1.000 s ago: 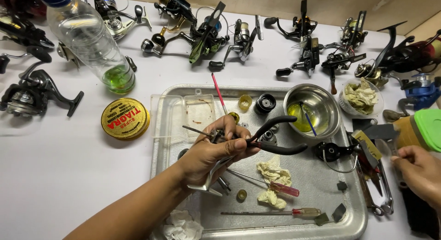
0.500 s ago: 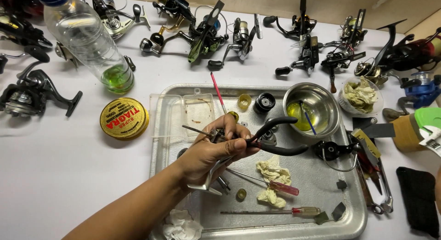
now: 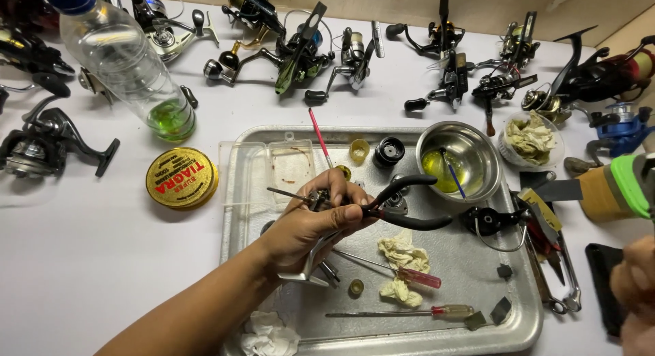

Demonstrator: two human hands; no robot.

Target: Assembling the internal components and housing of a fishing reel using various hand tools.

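My left hand (image 3: 303,230) hovers over the metal tray (image 3: 235,213), closed around a small silver reel part (image 3: 315,198) with a thin shaft sticking out to the left. The same hand also grips black-handled pliers (image 3: 409,204), whose handles spread out to the right. Only a sliver of my right hand (image 3: 634,288) shows at the lower right edge, beside a black pouch (image 3: 604,274). Its fingers are cut off by the frame. A brown can with a green cap (image 3: 617,189) lies just above it.
On the tray are a steel bowl of yellow oil (image 3: 454,158), two red-handled screwdrivers (image 3: 416,277), rags (image 3: 402,260) and small parts. A yellow round tin (image 3: 181,179) and a plastic bottle (image 3: 129,76) stand at the left. Several fishing reels (image 3: 307,49) line the back.
My right hand has dropped from beside the tray to the lower right corner, mostly out of view. The green-capped can has shifted. My left hand has stayed put.
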